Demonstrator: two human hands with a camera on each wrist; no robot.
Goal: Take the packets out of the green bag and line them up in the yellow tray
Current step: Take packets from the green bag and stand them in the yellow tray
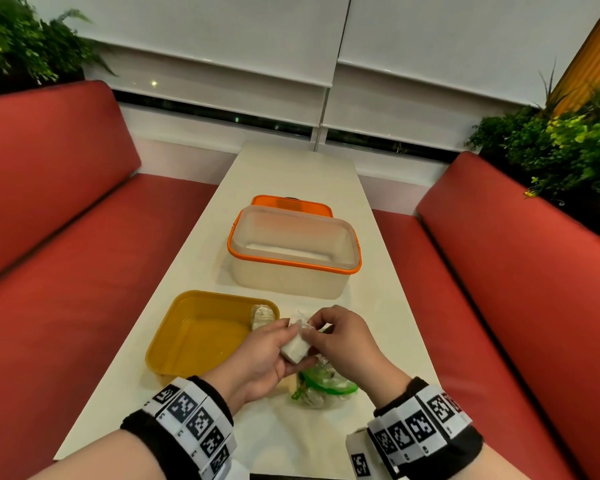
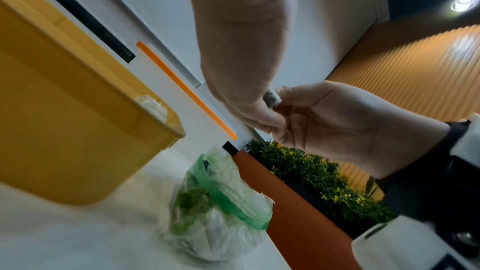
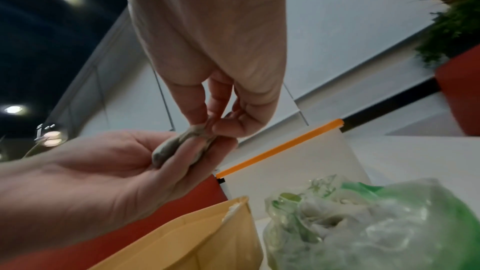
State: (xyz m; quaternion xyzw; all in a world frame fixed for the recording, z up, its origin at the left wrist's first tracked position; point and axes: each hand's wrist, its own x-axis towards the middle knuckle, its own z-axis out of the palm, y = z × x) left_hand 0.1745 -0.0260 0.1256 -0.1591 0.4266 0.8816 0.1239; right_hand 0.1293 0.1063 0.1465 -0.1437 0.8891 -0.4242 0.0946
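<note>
Both hands hold one white packet (image 1: 294,347) in the air just right of the yellow tray (image 1: 201,336). My left hand (image 1: 272,346) cradles it from below, fingers curled round it. My right hand (image 1: 328,327) pinches its top end; the right wrist view shows that pinch on the packet (image 3: 179,145). A single wrapped packet (image 1: 262,315) lies in the tray's far right corner. The green bag (image 1: 323,386), crumpled with more packets showing through it, rests on the table under my hands; it also shows in the left wrist view (image 2: 221,213).
A clear tub with an orange rim (image 1: 293,252) stands beyond the tray, its orange lid (image 1: 291,202) behind it. The narrow white table (image 1: 284,174) runs between two red benches (image 1: 66,237). Plants (image 1: 568,150) stand behind the benches.
</note>
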